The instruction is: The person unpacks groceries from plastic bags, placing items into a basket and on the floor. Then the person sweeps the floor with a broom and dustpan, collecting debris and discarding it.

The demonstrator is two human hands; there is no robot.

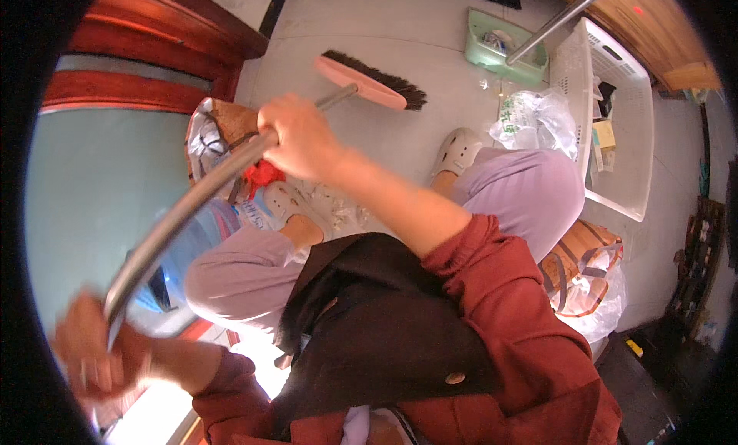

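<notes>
A broom with a pink head and dark bristles lies against the grey tiled floor. Its metal handle runs down to the lower left. My right hand grips the handle nearer the broom head. At the handle's far end, my left hand is closed around it, somewhat blurred. Small pale scraps lie on the floor beside my left shoe. A light green dustpan with a metal handle stands at the upper right and holds some litter.
On the right stands a white plastic basket with small items, a clear plastic bag beside it. A brown bag sits by my right knee. Another bag leans near the red wooden door frame on the left.
</notes>
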